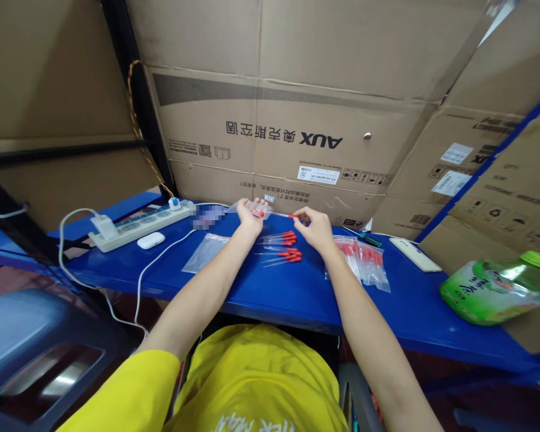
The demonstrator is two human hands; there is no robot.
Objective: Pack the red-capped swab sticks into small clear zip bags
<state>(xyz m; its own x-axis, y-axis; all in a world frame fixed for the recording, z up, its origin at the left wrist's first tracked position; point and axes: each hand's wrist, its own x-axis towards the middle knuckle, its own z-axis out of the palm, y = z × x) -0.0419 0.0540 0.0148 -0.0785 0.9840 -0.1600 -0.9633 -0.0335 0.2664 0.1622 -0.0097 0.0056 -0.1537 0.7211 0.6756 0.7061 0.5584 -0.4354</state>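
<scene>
My left hand is closed on a small clear plastic bag with red pieces in it, held above the table. My right hand pinches the red rubber bulb of a glass dropper. Its thin tube points left, with the end at the bag; whether the tip is inside I cannot tell. Below, between my forearms, several red-bulbed droppers lie in small groups, tubes to the left. A flat zip bag lies beside my left forearm. Bags with red-bulbed droppers lie by my right forearm.
On the left of the blue table are a power strip, a white earbud case and loose cables. At right lie a screwdriver, a pale phone-like slab and a green-labelled bottle. Cardboard walls the back.
</scene>
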